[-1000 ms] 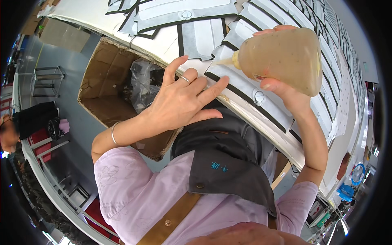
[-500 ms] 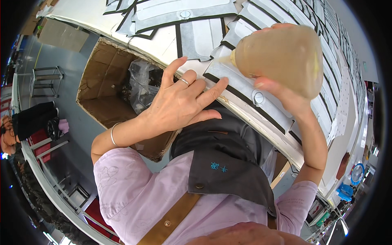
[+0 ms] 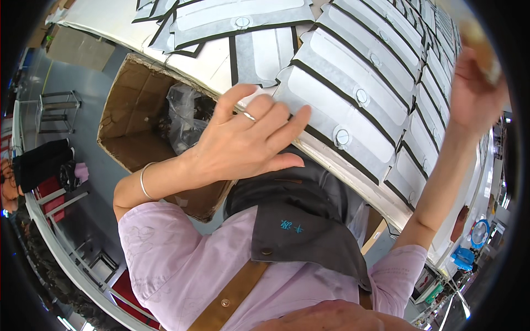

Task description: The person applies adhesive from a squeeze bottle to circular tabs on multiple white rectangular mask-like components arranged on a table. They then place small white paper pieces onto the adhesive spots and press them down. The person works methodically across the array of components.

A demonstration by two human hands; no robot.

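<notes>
My left hand, with a ring and a bracelet, is held at the table's near edge. Its fingers are apart and it holds nothing; the fingertips are over or on the nearest pale grey panel. That panel has a black border and a small round mark. At the far right, my right hand is closed round a cloudy, yellowish translucent bottle. The bottle is blurred and partly cut off by the dark rim of the picture. Many similar panels lie in overlapping rows on the white table, between my hands and beyond.
An open cardboard box with clear plastic bags inside stands against the table's near side. A metal stool is on the grey floor at left. A blue fan shows at the far right.
My right hand has carried the bottle from above the near panels to the far right, uncovering the rows beneath. My left hand has barely moved and stays spread.
</notes>
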